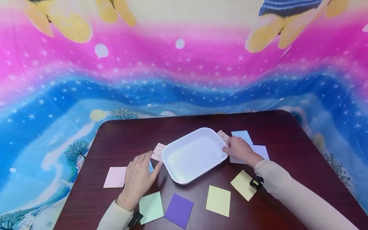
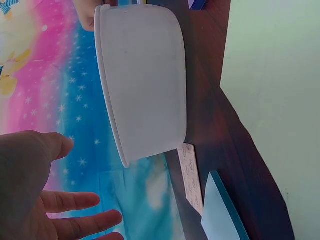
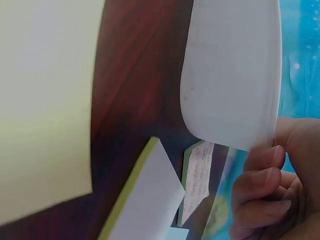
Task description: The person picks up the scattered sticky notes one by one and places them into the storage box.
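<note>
Plainly, white tub [image 1: 195, 156] in right hand [image 1: 242, 150].

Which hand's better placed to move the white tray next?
Right, probably: the right hand grips the white tray by its rim, while the left wrist view shows a gap between the left hand and the tray.

A dark reddish-brown tabletop [image 1: 132, 137] with 2 rounded far corners stands before a printed cloth backdrop [image 1: 161, 64], which shows along its far, left and right sides. The backdrop runs from cream through pink to blue, scattered with white snowflakes [image 1: 43, 52]; dark branching trees [image 1: 77, 150] are printed at left and right. A soft sheen lies on the tabletop's near middle.
</note>
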`<state>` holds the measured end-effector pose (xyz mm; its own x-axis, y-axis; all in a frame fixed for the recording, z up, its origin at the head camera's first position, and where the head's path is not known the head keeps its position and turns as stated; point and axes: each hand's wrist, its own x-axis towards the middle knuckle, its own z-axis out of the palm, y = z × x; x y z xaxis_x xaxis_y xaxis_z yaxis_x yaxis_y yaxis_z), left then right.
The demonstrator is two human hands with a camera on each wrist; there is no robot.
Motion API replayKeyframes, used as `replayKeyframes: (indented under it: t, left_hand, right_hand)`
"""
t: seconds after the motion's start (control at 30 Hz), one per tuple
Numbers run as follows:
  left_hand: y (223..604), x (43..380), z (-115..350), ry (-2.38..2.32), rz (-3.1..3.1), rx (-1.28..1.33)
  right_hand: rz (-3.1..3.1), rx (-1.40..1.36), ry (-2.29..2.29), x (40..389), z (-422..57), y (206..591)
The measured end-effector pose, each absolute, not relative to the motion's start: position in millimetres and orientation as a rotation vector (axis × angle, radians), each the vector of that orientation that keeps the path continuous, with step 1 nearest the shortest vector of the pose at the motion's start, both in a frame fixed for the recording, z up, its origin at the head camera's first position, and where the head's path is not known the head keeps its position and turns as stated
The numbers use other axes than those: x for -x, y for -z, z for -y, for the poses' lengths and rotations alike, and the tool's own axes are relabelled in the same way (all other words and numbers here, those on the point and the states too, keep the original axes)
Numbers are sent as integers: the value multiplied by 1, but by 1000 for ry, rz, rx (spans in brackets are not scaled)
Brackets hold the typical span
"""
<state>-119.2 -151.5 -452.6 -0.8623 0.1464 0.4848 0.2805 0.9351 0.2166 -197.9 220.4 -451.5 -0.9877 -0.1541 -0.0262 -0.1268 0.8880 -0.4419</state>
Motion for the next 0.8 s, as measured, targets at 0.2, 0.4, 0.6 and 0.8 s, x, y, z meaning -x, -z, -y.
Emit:
replayKeyframes:
  t: [0.2,0.4,0.6,0.8]
  left_hand:
    - [453,118,151,385,2628,302]
    - [453,119,151,387,2635,300]
    - [454,118,152,384,2641,305]
    - [454,118,151,386,2643,313]
  right_hand:
    - [-2931,221,806,189,-222,456]
    - [-2757,150,979,181,-226,458]
    - [-2663,126,1058,173,-229,459]
    - [-2618,76,1135,166,-232,463]
